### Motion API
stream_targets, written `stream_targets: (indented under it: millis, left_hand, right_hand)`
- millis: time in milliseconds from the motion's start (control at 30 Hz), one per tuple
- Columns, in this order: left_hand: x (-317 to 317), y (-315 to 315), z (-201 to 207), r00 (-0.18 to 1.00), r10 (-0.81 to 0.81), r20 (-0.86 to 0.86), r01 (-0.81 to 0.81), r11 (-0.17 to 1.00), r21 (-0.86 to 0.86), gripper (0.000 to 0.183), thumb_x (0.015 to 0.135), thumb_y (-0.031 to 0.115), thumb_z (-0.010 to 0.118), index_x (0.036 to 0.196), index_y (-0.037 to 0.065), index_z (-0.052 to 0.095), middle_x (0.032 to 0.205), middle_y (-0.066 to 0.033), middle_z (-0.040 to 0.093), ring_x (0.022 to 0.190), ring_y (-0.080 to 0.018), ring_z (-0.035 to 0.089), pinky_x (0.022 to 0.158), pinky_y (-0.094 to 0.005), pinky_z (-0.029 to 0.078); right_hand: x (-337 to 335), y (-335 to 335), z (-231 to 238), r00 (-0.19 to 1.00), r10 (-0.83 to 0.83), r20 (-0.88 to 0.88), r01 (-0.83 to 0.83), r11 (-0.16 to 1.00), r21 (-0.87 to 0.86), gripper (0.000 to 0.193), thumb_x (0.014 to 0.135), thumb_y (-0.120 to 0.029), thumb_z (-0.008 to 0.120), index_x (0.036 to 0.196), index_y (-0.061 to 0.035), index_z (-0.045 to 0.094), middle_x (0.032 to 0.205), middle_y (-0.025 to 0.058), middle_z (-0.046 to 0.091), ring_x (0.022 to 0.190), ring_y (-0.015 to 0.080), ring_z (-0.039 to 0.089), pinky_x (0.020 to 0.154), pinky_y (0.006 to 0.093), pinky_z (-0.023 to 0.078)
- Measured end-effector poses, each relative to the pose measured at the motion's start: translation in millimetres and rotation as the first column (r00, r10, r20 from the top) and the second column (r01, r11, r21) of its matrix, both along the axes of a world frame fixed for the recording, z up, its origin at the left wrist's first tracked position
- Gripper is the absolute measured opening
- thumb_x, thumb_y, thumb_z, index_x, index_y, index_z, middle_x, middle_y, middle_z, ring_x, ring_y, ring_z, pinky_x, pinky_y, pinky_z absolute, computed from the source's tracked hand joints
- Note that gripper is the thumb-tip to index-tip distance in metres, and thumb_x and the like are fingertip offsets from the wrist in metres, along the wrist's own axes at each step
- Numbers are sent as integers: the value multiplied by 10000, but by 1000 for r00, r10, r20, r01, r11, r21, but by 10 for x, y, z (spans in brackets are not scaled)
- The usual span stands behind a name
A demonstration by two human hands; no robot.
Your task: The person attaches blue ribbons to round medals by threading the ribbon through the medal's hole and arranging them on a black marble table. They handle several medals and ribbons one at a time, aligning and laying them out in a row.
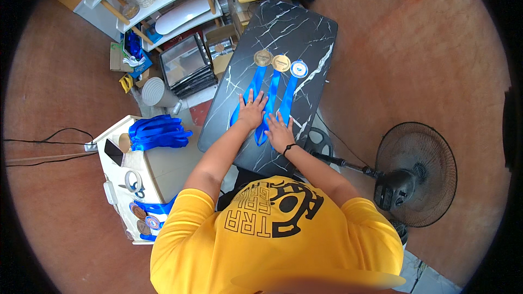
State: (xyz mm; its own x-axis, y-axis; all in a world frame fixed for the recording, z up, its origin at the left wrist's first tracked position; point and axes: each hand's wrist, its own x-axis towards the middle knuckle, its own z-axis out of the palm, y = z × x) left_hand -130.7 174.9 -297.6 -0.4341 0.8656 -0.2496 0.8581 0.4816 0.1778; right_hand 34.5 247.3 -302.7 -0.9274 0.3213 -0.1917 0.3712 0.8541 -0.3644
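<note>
Three medals lie in a slanted row on the black marbled surface [294, 22]: dull gold medal [262, 57], bright gold medal [281, 63], white-and-blue medal [299, 68]. Discs sit at the far end, blue ribbons run back toward the person, roughly side by side; likely laid this way so each disc stays visible and the ribbons don't cross.

Left hand [252, 113]: grip released, palm down, fingers spread over the left ribbon [254, 85]. Right hand [280, 134], dark bracelet [289, 148] on the wrist: grip also released, fingers spread over the lower part of the right ribbon [290, 97]. Nothing pinched in either; the flat pose looks suited to holding ribbon down or smoothing it. Can't tell how hard they press. Middle ribbon [275, 83] passes between the hands, its looped end nearer the person.

On the white surface [115, 177] at left: blue ribbon bundle [159, 132] gathered beside a gold disc [125, 142], probably kept together against tangling; phone [113, 152], tape roll [132, 181], scissors [140, 193], more medals [153, 222] near the front, seemingly within arm's reach. Standing fan [417, 174] at right, apart from the ribbons.
</note>
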Motion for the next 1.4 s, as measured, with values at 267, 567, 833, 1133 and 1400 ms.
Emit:
stream_targets:
  millis: [267,567,833,1133,1400]
  left_hand:
    - [-110,-82,35,996,-48,-77,42,996,-76,652,950,336,535,1542,259,273,1635,-62,134,1504,-378,38,1130,-698,43]
    - [-82,-32,93,997,-76,5,76,997,-3,672,952,365,527,1543,184,263,1635,-68,131,1504,-363,57,1126,-702,74]
    - [118,142,-72,998,-55,12,56,998,-39,694,958,330,518,1549,114,223,1633,-83,129,1504,-362,55,1126,-699,94]
    - [162,237,10,994,-37,99,47,993,-104,718,954,277,518,1558,92,176,1639,-87,106,1512,-331,42,1143,-672,6]
    - [153,255,55,992,-43,120,57,992,-116,728,950,267,529,1560,98,168,1646,-74,75,1515,-325,8,1142,-671,-12]
  right_hand:
    - [12,-17,-28,998,48,35,-49,999,6,566,930,-329,588,1434,-109,454,1533,82,367,1464,314,243,1110,710,103]
    - [-113,52,-10,999,-39,-8,39,999,-1,581,941,-313,560,1463,-110,406,1553,84,337,1465,326,239,1106,714,123]
    - [-959,1033,-40,959,-270,-88,276,959,64,572,946,-306,551,1464,-123,395,1562,63,323,1462,324,244,1109,710,125]
    - [-1431,1341,-56,974,-221,57,213,970,114,642,978,-410,490,1528,-153,281,1612,41,230,1494,258,176,1149,664,57]
    - [-1424,1398,-70,980,-172,95,159,978,134,656,985,-414,474,1543,-155,244,1620,42,209,1493,255,186,1155,655,58]
